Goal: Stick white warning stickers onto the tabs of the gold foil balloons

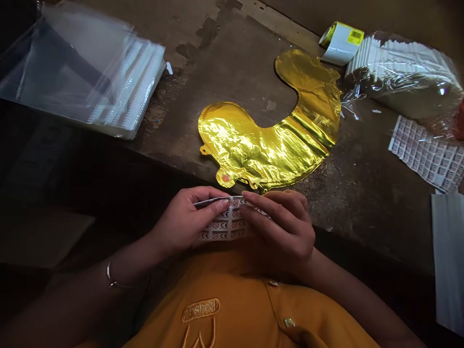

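A small white sheet of warning stickers [225, 226] is held close to my chest, just below the table edge. My left hand [184, 220] pinches its left side with thumb and fingers closed. My right hand [281, 227] grips its right side, with fingertips curled at the sheet's top edge. A flat gold foil balloon [270, 140], curved like a hook, lies on the worn table just beyond my hands. A sticker sits on its small tab near the edge.
A stack of clear plastic bags [90, 67] lies at the far left. A sticker roll [340, 42], a bag of white packets [402, 67], another sticker sheet [427, 154] and white paper [449, 256] are on the right. The brown table [224, 63] is stained.
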Action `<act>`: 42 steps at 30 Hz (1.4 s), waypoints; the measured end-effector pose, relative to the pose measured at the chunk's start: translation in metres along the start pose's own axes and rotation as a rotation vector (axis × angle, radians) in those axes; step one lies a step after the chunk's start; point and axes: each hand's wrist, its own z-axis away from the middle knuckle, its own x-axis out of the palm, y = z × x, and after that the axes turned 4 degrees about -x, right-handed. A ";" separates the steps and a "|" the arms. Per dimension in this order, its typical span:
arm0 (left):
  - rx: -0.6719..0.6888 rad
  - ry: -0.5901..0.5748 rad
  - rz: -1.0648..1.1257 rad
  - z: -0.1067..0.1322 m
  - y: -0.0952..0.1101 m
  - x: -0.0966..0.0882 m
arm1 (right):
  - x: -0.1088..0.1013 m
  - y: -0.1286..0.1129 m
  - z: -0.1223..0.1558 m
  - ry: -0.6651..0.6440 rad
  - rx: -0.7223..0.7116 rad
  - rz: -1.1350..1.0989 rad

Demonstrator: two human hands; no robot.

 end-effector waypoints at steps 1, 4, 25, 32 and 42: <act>-0.001 0.002 -0.003 0.000 0.000 0.000 | 0.000 0.000 -0.002 0.015 0.034 -0.003; -0.021 0.000 0.001 0.001 0.001 0.000 | 0.002 0.000 -0.007 0.023 0.151 0.043; 0.449 0.165 -0.431 -0.002 -0.003 -0.010 | -0.012 0.001 -0.028 0.023 0.311 -0.192; 1.167 0.144 -1.265 -0.017 0.007 -0.029 | 0.004 0.043 -0.059 0.021 0.584 -0.361; 1.137 0.071 -1.356 -0.031 -0.003 -0.032 | 0.035 0.044 -0.056 -0.117 0.615 -0.301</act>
